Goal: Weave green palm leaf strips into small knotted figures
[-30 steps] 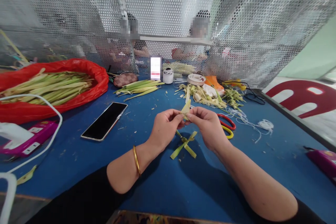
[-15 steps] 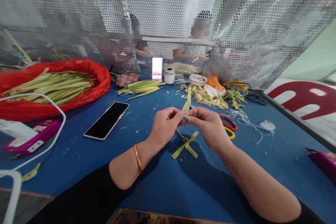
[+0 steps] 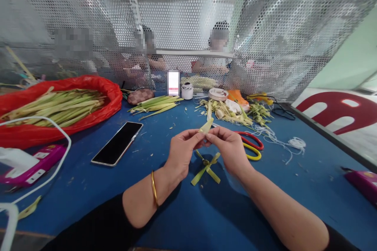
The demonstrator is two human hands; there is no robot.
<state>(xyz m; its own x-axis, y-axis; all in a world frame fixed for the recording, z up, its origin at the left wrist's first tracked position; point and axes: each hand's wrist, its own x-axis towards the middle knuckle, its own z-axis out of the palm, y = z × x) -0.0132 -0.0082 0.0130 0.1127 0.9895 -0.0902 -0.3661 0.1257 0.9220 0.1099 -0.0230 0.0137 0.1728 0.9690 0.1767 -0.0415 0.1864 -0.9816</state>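
Between my two hands is a pale green leaf strip (image 3: 207, 125), its broad tip pointing up and away from me. My left hand (image 3: 184, 149), with a gold bangle at the wrist, pinches it from the left between thumb and fingers. From the right, my right hand (image 3: 226, 145) pinches its lower end, the fingertips of both hands nearly meeting. Just below them on the blue table lies a cross-shaped piece of knotted leaf strips (image 3: 207, 163). Scissors with red and yellow handles (image 3: 255, 141) lie beside my right hand, their blades partly hidden behind it.
On the left are a red bag (image 3: 113, 102) of long leaves, a phone (image 3: 118, 143) and a purple power strip (image 3: 44, 164). Leaf scraps (image 3: 229, 111), a tape roll (image 3: 218, 94) and white string (image 3: 296, 144) lie at the back right. A perforated metal screen (image 3: 188, 15) stands behind, people beyond it.
The leaf strip shows shorter above my fingers and leans right, where before it stood taller. Both hands still pinch it. The view has tilted slightly upward.
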